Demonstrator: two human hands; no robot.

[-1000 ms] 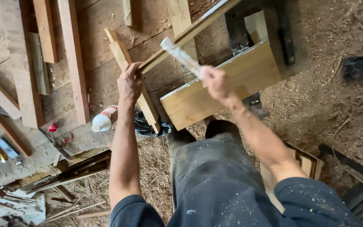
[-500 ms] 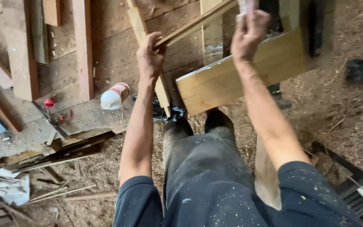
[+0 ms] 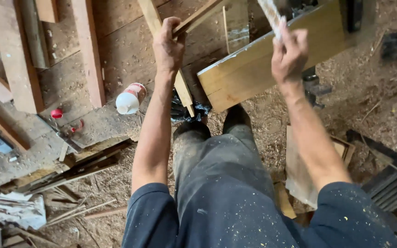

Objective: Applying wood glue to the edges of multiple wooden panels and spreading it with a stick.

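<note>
My left hand (image 3: pixel 168 43) grips the near end of a thin wooden strip (image 3: pixel 198 17) that runs up and to the right. My right hand (image 3: pixel 290 53) is closed around a pale, speckled stick-like tool (image 3: pixel 271 14) that points up toward the top edge. Both hands are raised over a thick light-wood plank (image 3: pixel 253 69) that lies at a slant in front of me. My legs in dark, dust-speckled trousers stand below, boots on sawdust.
A white plastic bottle with a red band (image 3: pixel 130 97) lies on the wooden floor at left, near a small red cap (image 3: pixel 56 113). Wooden beams (image 3: pixel 88 50) and scrap laths lie at left. Sawdust covers the ground at right, with a dark slatted object (image 3: pixel 389 183) at lower right.
The view has tilted, so both hands sit higher and wider apart. My right hand has swung to the right with the pale tool; my left keeps hold of the strip.
</note>
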